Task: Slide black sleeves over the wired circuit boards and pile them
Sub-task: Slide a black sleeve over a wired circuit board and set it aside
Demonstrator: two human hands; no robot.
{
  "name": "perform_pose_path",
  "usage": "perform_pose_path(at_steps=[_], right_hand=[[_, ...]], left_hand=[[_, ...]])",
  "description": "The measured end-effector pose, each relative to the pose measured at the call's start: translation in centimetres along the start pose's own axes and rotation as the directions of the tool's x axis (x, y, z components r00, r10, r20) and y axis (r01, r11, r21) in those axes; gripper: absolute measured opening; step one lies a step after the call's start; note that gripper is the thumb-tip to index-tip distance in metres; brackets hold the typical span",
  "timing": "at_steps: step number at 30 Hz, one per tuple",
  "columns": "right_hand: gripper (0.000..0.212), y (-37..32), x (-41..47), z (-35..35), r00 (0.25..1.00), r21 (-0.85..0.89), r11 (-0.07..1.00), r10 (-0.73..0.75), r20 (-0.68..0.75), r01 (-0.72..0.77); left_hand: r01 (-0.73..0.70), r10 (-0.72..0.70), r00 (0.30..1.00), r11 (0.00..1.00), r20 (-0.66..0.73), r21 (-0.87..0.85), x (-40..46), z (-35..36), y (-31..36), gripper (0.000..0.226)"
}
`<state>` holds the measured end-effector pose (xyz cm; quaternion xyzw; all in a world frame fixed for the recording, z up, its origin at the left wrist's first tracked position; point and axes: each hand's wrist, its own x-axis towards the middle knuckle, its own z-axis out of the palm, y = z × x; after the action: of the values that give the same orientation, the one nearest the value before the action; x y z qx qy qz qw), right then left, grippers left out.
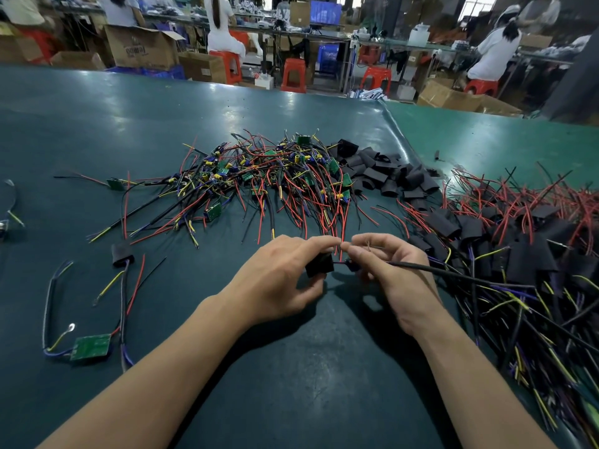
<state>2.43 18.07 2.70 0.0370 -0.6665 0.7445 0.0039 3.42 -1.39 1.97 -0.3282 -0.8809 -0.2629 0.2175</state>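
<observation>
Sleeving is under way at the tabletop's (291,367) centre. The left hand (278,280) pinches a sleeve (319,268); the right hand (385,270) fingers pinch the board's wires (453,273) at three o'clock. Next, by my judgement: pull the sleeve fully over, then drop it on the pile (518,254) at three o'clock.

green table mat (129,118) lying underneath | red plastic stools (294,75) standing beyond the far edge | cardboard boxes (142,47) sitting open on the floor | blue screen (325,12) glowing (content unreadable) | seated workers (221,24) facing away
</observation>
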Motion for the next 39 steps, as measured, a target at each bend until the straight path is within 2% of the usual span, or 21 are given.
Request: perform_pose_path(at_steps=[3,6,8,13,15,17,19,21,25,28,31,35,39], right_hand=[[0.019,0.3,-0.1,0.3,0.999,0.127,0.992,0.008,0.051,-0.015],[0.019,0.4,-0.1,0.4,0.996,0.175,0.982,0.06,0.061,-0.07],[0.018,0.4,0.0,0.4,0.995,0.159,0.983,0.081,0.057,-0.089],[0.016,0.7,-0.2,0.6,0.998,-0.009,0.998,0.069,0.005,-0.069],[0.014,0.7,-0.3,0.7,0.996,-0.003,0.996,0.087,-0.026,-0.087],[0.013,0.5,-0.1,0.8,0.986,0.141,0.979,0.156,-0.058,-0.146],[0.01,0.2,0.0,0.6,0.962,0.361,0.901,0.271,-0.039,-0.239],[0.024,-0.1,0.0,0.3,0.945,0.453,0.84,0.327,0.015,-0.298],[0.032,-0.2,-0.2,0.4,0.93,0.463,0.813,0.357,0.086,-0.354],[0.026,-0.2,-0.2,0.5,0.936,0.429,0.838,0.348,0.058,-0.338],[0.013,-0.4,-0.3,0.4,0.922,0.498,0.788,0.381,0.065,-0.361],[0.018,-0.7,-0.3,0.3,0.9,0.568,0.721,0.428,0.085,-0.397],[0.016,-0.9,-0.2,0.4,0.922,0.561,0.747,0.38,0.078,-0.356]], left_hand=[[0.019,-0.02,1.0,0.999,-0.021,-0.046,0.1,0.2,0.1,0.06],[0.058,-0.064,0.996,0.994,-0.067,-0.087,0.1,0.2,-0.2,0.054],[0.065,-0.074,0.994,0.991,-0.078,-0.118,0.0,0.3,-0.3,0.054],[0.051,-0.066,0.995,0.979,-0.069,-0.196,-0.2,0.6,-0.4,0.054],[0.064,-0.077,0.996,0.971,-0.05,-0.23,-0.3,0.6,-0.4,0.053],[0.057,-0.073,0.996,0.971,-0.059,-0.232,-0.3,0.7,-0.5,0.053],[0.062,-0.089,0.991,0.966,-0.101,-0.25,-0.2,0.8,-0.5,0.055],[0.073,-0.116,0.982,0.96,-0.146,-0.27,-0.1,0.8,-0.5,0.058],[0.052,-0.101,0.98,0.963,-0.174,-0.265,-0.1,0.8,-0.7,0.057],[0.019,-0.075,0.977,0.962,-0.198,-0.273,-0.2,0.9,-0.7,0.055],[-0.026,-0.04,0.971,0.962,-0.236,-0.272,0.0,1.0,-0.5,0.051],[-0.042,-0.034,0.964,0.959,-0.263,-0.28,0.2,1.0,-0.4,0.043],[-0.04,-0.041,0.959,0.96,-0.28,-0.277,0.1,0.7,-0.5,0.039]])
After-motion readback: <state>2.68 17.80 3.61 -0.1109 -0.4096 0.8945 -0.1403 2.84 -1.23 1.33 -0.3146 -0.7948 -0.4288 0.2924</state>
